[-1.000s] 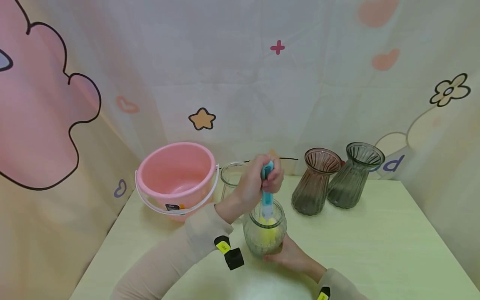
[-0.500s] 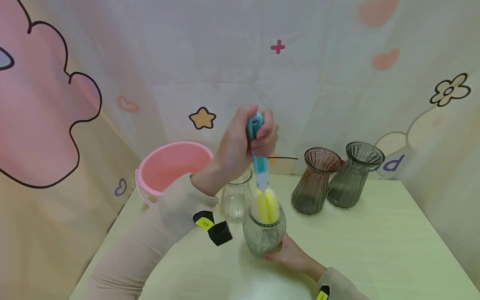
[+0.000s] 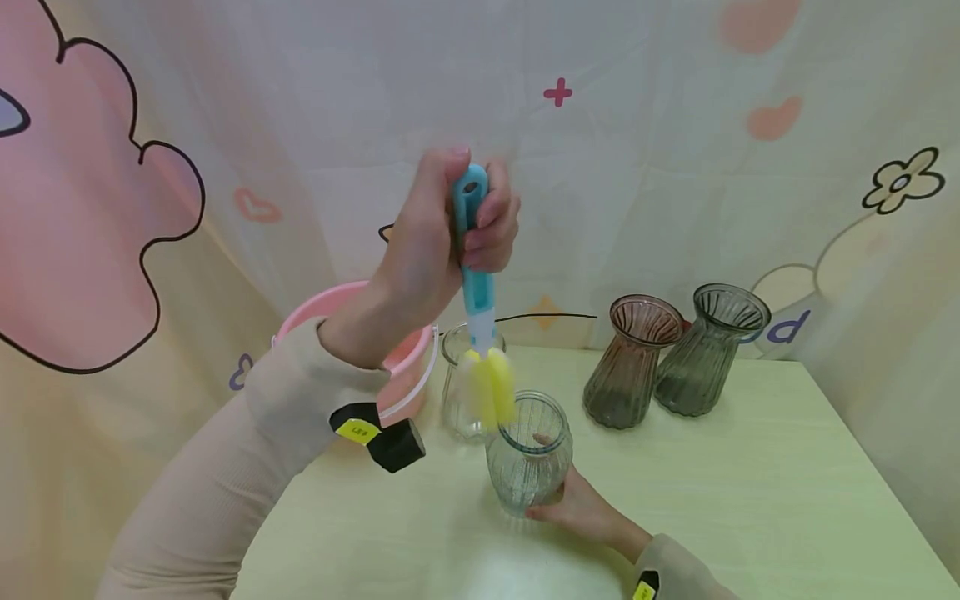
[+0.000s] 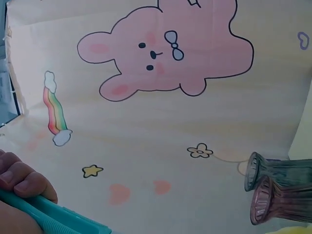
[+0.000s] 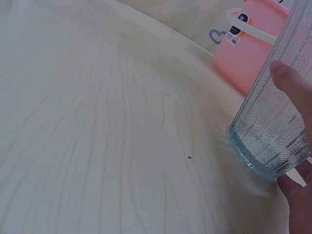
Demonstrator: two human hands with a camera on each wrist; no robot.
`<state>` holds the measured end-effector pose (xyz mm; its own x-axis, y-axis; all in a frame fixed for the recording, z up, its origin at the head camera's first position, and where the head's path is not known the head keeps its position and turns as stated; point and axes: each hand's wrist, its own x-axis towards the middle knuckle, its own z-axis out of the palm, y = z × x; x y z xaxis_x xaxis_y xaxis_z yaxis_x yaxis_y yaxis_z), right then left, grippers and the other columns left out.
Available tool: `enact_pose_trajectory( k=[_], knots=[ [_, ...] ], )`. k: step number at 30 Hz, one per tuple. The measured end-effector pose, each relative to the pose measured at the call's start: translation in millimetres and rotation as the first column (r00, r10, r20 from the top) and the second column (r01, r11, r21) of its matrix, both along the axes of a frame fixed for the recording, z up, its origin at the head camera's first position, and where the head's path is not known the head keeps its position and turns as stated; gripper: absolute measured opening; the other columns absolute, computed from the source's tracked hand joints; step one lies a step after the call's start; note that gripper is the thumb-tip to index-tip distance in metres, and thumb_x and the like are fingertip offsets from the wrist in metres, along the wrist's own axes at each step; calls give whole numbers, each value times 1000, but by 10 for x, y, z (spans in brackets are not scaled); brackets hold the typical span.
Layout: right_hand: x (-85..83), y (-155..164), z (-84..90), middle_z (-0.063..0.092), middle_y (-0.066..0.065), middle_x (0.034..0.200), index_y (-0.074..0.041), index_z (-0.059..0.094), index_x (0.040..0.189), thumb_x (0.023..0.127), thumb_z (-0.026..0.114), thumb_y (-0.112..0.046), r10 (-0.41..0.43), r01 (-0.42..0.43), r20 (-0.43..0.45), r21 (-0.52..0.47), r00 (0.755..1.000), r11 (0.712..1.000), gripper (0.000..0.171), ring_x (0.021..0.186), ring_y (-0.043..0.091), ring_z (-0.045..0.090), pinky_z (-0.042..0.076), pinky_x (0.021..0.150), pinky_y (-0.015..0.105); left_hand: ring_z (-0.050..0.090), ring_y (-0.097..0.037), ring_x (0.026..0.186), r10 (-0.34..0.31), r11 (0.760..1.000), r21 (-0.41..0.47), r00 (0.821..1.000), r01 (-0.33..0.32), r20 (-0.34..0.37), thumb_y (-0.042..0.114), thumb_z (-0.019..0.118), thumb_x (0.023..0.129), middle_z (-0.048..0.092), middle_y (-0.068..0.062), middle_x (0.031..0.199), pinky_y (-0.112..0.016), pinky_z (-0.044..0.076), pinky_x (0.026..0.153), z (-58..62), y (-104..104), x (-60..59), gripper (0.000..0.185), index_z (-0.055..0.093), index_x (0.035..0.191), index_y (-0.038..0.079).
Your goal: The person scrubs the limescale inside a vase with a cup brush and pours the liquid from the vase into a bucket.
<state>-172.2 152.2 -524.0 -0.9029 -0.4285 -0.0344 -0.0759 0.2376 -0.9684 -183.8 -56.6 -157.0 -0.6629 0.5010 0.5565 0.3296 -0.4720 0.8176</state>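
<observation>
In the head view my left hand (image 3: 427, 237) grips the blue handle of a bottle brush (image 3: 477, 287), raised over the table. The brush's yellow sponge head (image 3: 489, 387) is blurred and hangs out of the clear ribbed glass vase (image 3: 525, 475), overlapping the left of its rim in this view. My right hand (image 3: 585, 510) holds that vase low on its right side, fingers and thumb around it. In the right wrist view, the vase (image 5: 265, 136) shows its thick base near the tabletop. The left wrist view catches curled fingers on the brush handle (image 4: 73, 222).
A pink bucket (image 3: 318, 304) with a white handle stands back left, partly hidden by my left arm. Beside it is another clear glass vase (image 3: 453, 404). Brownish-pink (image 3: 622, 379) and grey (image 3: 693, 371) flared vases stand back right on the pale table (image 3: 750, 492). A printed curtain hangs behind.
My left hand has lifted the bottle brush up and leftward, drawing its yellow sponge head out of the vase. The right hand stays in place on the vase.
</observation>
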Motion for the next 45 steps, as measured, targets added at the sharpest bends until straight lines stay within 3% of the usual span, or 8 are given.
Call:
enact_pose_trajectory(
  k=[6, 10, 13, 20, 25, 30, 35, 45],
  knots=[
    [6, -7, -3, 33, 14, 144, -23, 18, 143, 69, 78, -13, -19, 19, 10, 2, 1000, 1000, 96, 131, 37, 32, 17, 107, 55, 18, -15, 42, 112, 983, -155, 989, -97, 92, 18, 20, 89, 23, 1, 49, -28, 13, 42, -307, -60, -144, 34, 31, 58, 11],
    [16, -15, 3, 36, 14, 142, -22, 19, 142, 68, 79, -14, -32, 32, 10, 18, 999, 999, 95, 129, 36, 35, 17, 107, 55, 19, -15, 42, 240, 922, -335, 965, -193, 106, 19, 26, 90, 24, 1, 48, -26, 16, 42, -702, -108, -268, 34, 33, 59, 8],
    [19, -15, 9, 36, 13, 142, -23, 19, 142, 68, 79, -14, -32, 32, 19, 13, 999, 999, 96, 130, 36, 35, 17, 107, 55, 21, -14, 43, 337, 829, -502, 937, -248, 93, 23, 31, 92, 26, 1, 48, -25, 20, 43, -1044, -139, -334, 37, 38, 61, 6],
    [9, -6, 11, 33, 13, 144, -23, 18, 143, 70, 78, -13, -13, 13, 22, -9, 1000, 1000, 96, 132, 36, 32, 16, 107, 55, 33, -15, 51, 452, 549, -769, 890, -328, -57, 36, 35, 93, 38, 1, 56, -28, 32, 51, -1718, -219, -371, 39, 43, 63, 12],
    [21, -13, 48, 32, 14, 144, -24, 16, 143, 71, 78, -13, -8, 8, 13, -13, 1000, 1000, 96, 132, 36, 31, 16, 107, 56, 32, -13, 49, 435, 371, -876, 891, -307, -129, 49, 32, 94, 37, 3, 56, -29, 32, 51, -2111, -251, -382, 44, 45, 68, 16],
    [3, -13, -1, 32, 15, 144, -23, 15, 143, 71, 77, -14, -1, 1, -7, -5, 1000, 1000, 96, 131, 37, 33, 18, 106, 57, 41, -14, 54, 401, 224, -923, 893, -311, -204, 54, 30, 93, 42, 2, 60, -31, 37, 54, -2469, -278, -383, 48, 51, 76, 15],
    [8, -12, 21, 32, 14, 144, -22, 14, 144, 71, 77, -14, 0, 0, -10, 4, 1000, 1000, 97, 131, 36, 33, 18, 106, 56, 41, -12, 51, 382, 183, -897, 870, -402, -312, 46, 38, 94, 41, 3, 57, -27, 36, 49, -2799, -259, -422, 42, 49, 68, 15],
    [4, -22, 13, 33, 14, 143, -21, 15, 143, 71, 77, -13, -4, 4, -3, -15, 1000, 1000, 96, 131, 36, 34, 18, 106, 56, 44, -14, 54, 440, 178, -876, 832, -448, -337, 20, 53, 87, 47, -1, 64, -25, 35, 47, -3136, -120, -363, 15, 52, 83, 6]
  ],
)
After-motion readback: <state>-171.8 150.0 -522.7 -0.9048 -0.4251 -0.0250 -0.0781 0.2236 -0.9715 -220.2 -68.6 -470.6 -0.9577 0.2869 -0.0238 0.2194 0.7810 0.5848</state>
